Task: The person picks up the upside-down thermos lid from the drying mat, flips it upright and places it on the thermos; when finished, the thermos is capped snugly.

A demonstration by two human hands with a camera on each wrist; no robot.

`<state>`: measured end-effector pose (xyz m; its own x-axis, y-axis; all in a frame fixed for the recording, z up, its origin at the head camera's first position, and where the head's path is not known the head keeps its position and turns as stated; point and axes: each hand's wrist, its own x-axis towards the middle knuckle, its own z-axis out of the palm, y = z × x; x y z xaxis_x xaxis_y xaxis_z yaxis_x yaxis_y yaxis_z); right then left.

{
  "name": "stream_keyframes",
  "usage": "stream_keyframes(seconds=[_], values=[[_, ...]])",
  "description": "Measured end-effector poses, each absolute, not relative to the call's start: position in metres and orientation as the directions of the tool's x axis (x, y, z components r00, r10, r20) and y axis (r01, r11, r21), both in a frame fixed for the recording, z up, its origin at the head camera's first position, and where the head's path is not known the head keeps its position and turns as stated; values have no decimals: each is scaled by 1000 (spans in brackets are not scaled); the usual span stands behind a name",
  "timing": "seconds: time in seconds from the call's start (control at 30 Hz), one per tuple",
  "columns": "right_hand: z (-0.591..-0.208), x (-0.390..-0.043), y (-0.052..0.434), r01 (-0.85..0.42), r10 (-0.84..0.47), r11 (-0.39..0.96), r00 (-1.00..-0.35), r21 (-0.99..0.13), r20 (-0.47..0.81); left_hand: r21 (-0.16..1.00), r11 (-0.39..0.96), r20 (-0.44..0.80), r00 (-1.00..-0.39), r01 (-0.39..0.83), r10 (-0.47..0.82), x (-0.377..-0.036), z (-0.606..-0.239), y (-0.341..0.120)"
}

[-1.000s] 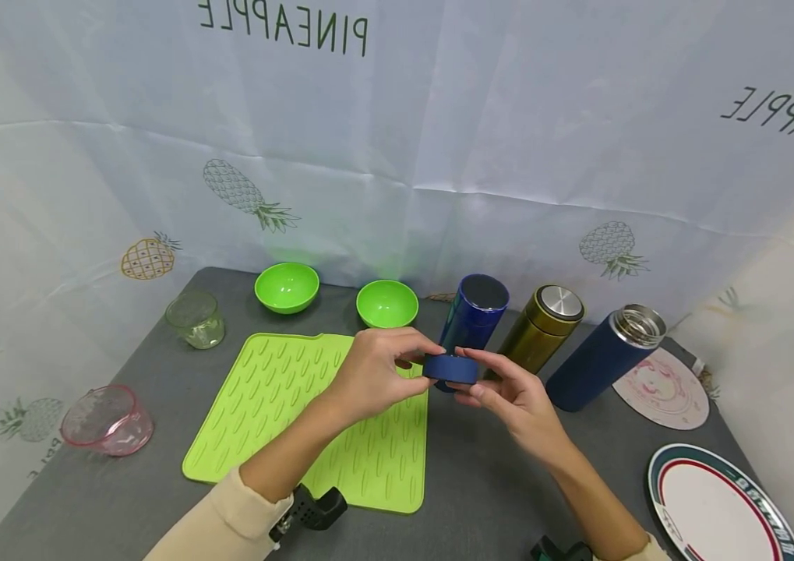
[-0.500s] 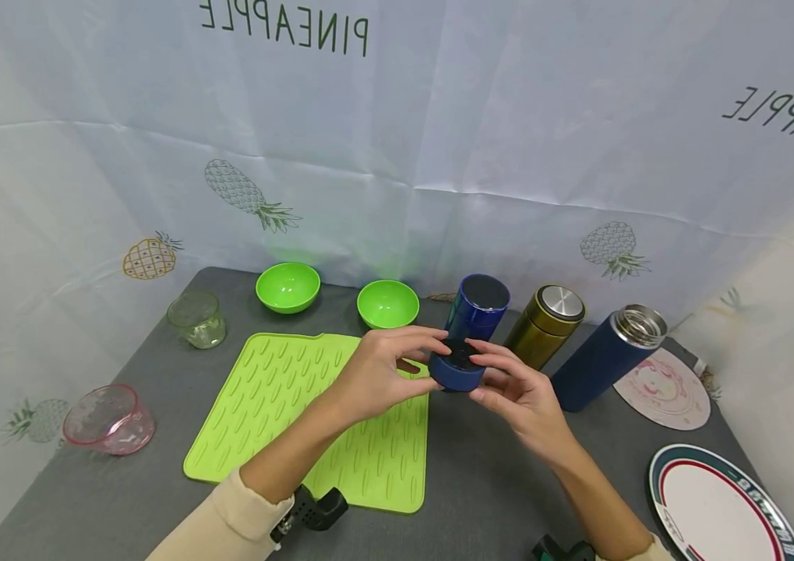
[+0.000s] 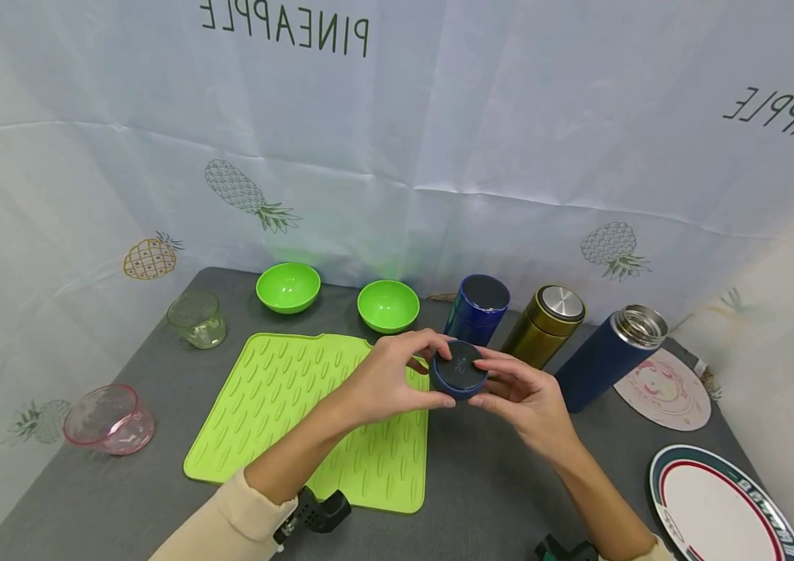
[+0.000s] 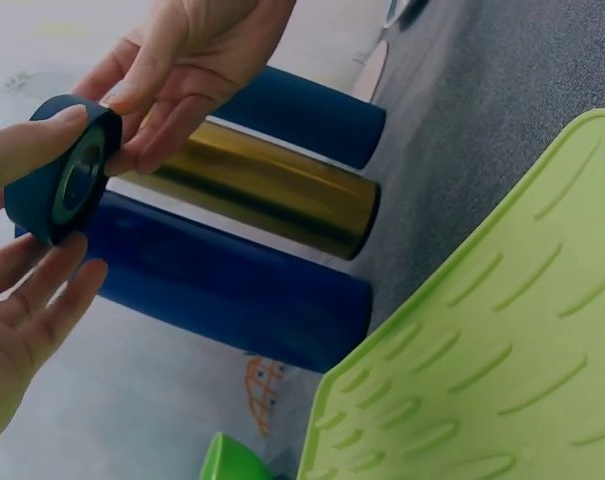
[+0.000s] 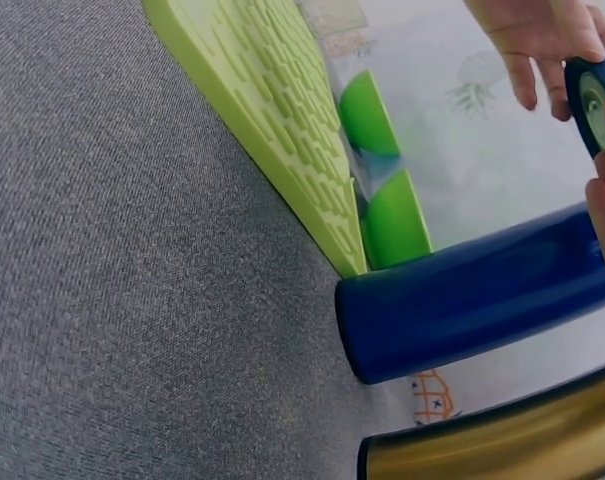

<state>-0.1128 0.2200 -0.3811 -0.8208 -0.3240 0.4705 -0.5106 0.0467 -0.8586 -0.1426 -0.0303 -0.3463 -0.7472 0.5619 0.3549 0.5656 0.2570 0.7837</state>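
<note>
Both hands pinch a dark blue bottle lid [image 3: 460, 372] by its rim, the left hand [image 3: 391, 380] from one side and the right hand [image 3: 528, 397] from the other. Its flat black top faces the head camera, with faint marks too small to read. From below, the left wrist view shows the hollow inside of the lid [image 4: 30, 200]. It is held in the air in front of a shiny blue thermos [image 3: 478, 308]. Right of that stand a gold thermos [image 3: 540, 331] with a steel-topped lid and a matte navy thermos [image 3: 600, 366], whose metal mouth is uncovered.
A green ribbed mat [image 3: 305, 436] lies under the left forearm. Two green bowls [image 3: 287, 287] stand behind it. A greenish glass [image 3: 199, 319] and a pink glass [image 3: 109, 421] are at the left. A pink disc [image 3: 666, 389] and a rimmed plate [image 3: 719, 506] lie right.
The lid has tipped from edge-on until its black top shows fully, and it sits slightly lower right. The left thumb and fingers have shifted a little along its rim.
</note>
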Motion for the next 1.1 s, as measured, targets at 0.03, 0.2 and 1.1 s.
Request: stream_keyframes(seconds=[0.03, 0.2, 1.1], values=[[-381, -113, 220, -515, -326, 56, -819, -856, 471, 772, 275, 352, -746, 572, 565, -142, -347, -30], [-380, -111, 220, -526, -335, 137, -822, -839, 461, 707, 348, 362, -738, 615, 569, -142, -348, -26], [-349, -104, 363, -610, 193, 113, -761, -784, 620, 682, 371, 389, -743, 630, 545, -141, -348, -35]])
